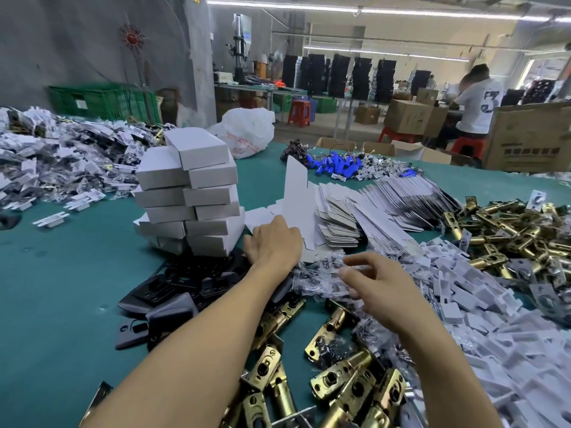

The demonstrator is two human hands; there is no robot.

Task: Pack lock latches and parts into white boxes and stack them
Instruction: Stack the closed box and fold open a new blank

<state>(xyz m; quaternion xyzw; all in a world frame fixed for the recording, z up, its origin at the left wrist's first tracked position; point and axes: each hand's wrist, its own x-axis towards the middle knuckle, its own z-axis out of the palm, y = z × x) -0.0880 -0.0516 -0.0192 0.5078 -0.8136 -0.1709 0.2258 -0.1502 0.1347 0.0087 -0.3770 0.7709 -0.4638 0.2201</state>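
Observation:
My left hand (273,242) grips a flat white box blank (296,193) whose one flap stands upright, just right of a leaning stack of closed white boxes (191,193). My right hand (380,282) hovers over a heap of clear screw bags (318,276); thumb and forefinger pinch one blurred bag. Brass lock latches (340,366) lie under both forearms, with a second pile of latches (509,230) at the right. Black strike plates (173,291) sit left of my left arm. White plastic parts (463,288) spread right of my right hand.
Fanned flat box blanks (370,205) lie behind my hands on the green table (61,288). Bagged parts (61,156) are heaped at far left. Blue cylinders (336,165) and a white plastic bag (247,131) sit at the back. A person (475,100) sits among cartons beyond.

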